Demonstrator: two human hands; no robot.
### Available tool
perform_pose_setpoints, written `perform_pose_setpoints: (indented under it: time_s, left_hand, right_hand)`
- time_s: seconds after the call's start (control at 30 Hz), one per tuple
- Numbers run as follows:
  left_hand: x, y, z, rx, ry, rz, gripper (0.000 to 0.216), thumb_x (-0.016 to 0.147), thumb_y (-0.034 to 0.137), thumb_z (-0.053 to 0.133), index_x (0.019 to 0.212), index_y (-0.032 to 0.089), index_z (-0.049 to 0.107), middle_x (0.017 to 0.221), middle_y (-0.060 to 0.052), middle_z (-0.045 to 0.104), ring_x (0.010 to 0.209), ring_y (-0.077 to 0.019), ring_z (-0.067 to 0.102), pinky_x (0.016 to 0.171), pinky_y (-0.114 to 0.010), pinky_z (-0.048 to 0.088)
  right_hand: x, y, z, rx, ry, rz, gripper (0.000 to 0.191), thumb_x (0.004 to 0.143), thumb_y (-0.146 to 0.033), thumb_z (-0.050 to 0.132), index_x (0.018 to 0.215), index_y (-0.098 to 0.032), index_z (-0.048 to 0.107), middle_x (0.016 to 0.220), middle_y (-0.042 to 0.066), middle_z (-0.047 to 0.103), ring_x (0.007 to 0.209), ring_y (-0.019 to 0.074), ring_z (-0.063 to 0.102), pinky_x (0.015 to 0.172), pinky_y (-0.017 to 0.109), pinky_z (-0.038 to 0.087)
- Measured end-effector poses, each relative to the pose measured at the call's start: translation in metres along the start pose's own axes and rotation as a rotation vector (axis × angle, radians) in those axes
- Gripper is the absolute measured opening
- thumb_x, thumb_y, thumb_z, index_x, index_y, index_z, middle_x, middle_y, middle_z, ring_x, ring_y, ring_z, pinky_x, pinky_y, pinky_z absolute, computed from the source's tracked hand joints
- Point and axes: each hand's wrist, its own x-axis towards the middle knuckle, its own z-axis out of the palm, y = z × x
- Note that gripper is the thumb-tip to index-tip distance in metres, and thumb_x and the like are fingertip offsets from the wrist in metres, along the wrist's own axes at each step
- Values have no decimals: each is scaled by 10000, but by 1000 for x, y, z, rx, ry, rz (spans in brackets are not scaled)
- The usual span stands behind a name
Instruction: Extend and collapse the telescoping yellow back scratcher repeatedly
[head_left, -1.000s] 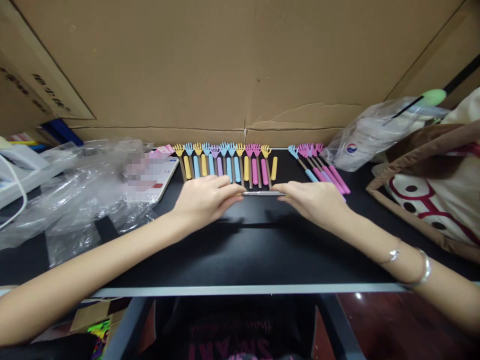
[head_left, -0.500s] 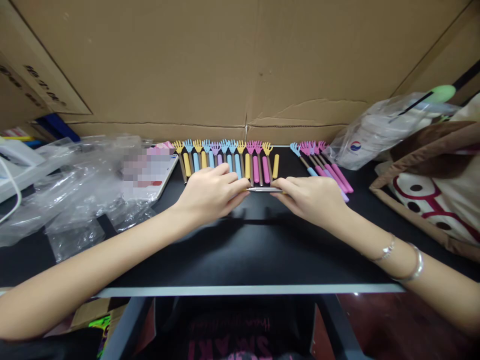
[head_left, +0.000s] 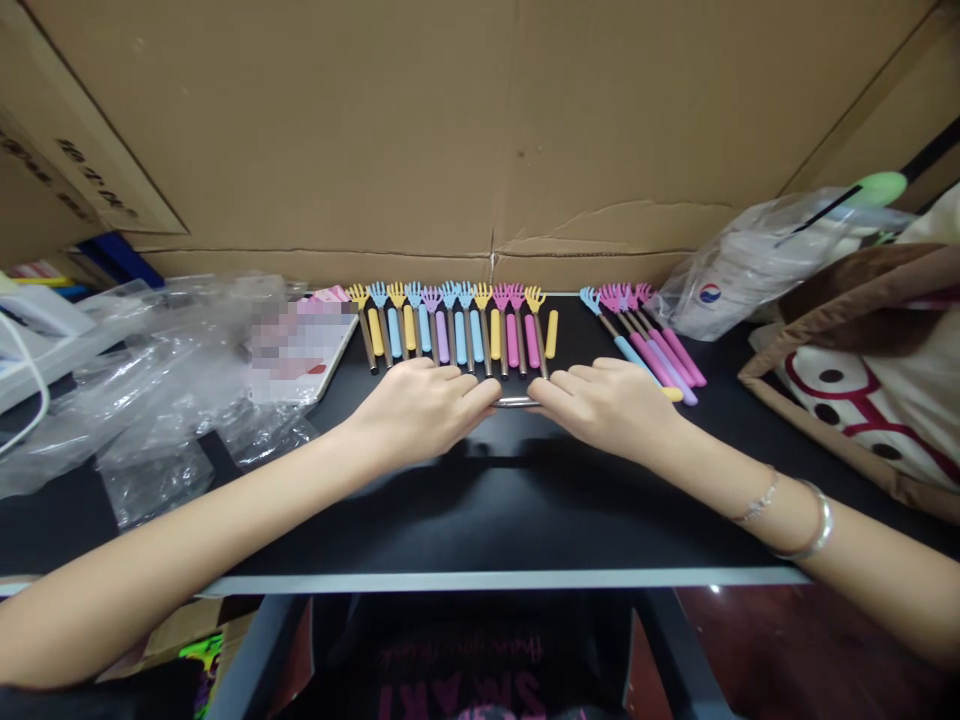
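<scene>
A shiny metal back scratcher rod (head_left: 516, 402) lies level between my two hands, above the black desk. My left hand (head_left: 424, 405) is closed round its left part, fingers curled and thumb pressed along it. My right hand (head_left: 600, 405) grips the right part the same way. Past the right hand shows a yellow handle tip (head_left: 673, 394), roughly in line with the rod. The rod's ends are hidden in my hands. Just beyond stands a row of small claw-headed back scratchers (head_left: 465, 320) in yellow, blue, purple and pink, with coloured handle sleeves between their metal rods.
Several longer back scratchers (head_left: 652, 345) lie slanted at the right. Beyond them are a bagged cup (head_left: 720, 285) and a brown-trimmed cloth bag (head_left: 847, 400). Crumpled clear plastic (head_left: 165, 400) and a phone-like white slab (head_left: 330, 355) lie left. Cardboard (head_left: 337, 130) walls the back.
Both hands have come slightly nearer to me and closer together, so less of the rod shows between them. The yellow tip has come into view beside my right hand.
</scene>
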Motion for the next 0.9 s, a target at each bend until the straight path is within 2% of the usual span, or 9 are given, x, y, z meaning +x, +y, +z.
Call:
perform_pose_setpoints:
  time_s: [0.1, 0.2, 0.33, 0.43, 0.57, 0.77, 0.9]
  left_hand:
    - [1, -11, -4, 21, 17, 4, 288, 947, 276, 382, 723, 189, 541, 573, 12, 594, 510, -127, 554, 486, -282, 275]
    - [-6, -35, -8, 82, 13, -15, 303, 938, 285, 370, 707, 201, 546, 594, 7, 614, 525, -128, 561, 493, -281, 277]
    - [-28, -70, -13, 153, -21, -60, 326, 934, 339, 360, 703, 220, 557, 628, -5, 639, 567, -149, 582, 508, -287, 304]
    - [-44, -84, -15, 150, -67, -90, 349, 933, 365, 351, 691, 229, 562, 631, -13, 644, 575, -155, 584, 518, -291, 325]
    - [-55, -91, -14, 135, -87, -112, 330, 930, 372, 367, 708, 240, 572, 649, -15, 647, 584, -167, 582, 524, -296, 337]
    - [-61, -102, -13, 268, -131, -108, 331, 952, 383, 344, 761, 252, 581, 728, 4, 652, 668, -155, 576, 558, -289, 347]
    - [-67, -109, -17, 288, -109, -101, 292, 961, 373, 362, 777, 254, 555, 749, 38, 635, 701, -129, 529, 566, -273, 321]
  right_hand:
    - [-9, 13, -4, -43, 7, 42, 425, 971, -390, 346, 686, -192, 592, 512, -7, 538, 471, 86, 409, 529, 260, 200]
    - [-27, 39, -5, -123, -1, 121, 454, 961, -428, 337, 647, -189, 562, 516, 0, 552, 475, 90, 407, 526, 253, 199]
    - [-65, 80, -1, -214, -42, 259, 486, 926, -485, 342, 584, -187, 516, 527, 26, 573, 472, 98, 389, 502, 238, 210]
    - [-90, 103, 1, -226, -130, 358, 506, 898, -527, 343, 537, -188, 447, 525, 38, 556, 474, 103, 356, 500, 241, 216]
    - [-104, 115, 3, -200, -207, 428, 513, 880, -575, 336, 537, -199, 402, 534, 46, 524, 496, 117, 343, 510, 262, 218]
    - [-114, 121, 4, -239, -231, 446, 468, 878, -552, 360, 569, -206, 424, 592, 60, 553, 544, 131, 376, 545, 274, 240]
    - [-124, 128, 5, -250, -216, 443, 392, 890, -490, 370, 624, -215, 453, 635, 70, 578, 577, 145, 397, 571, 289, 242]
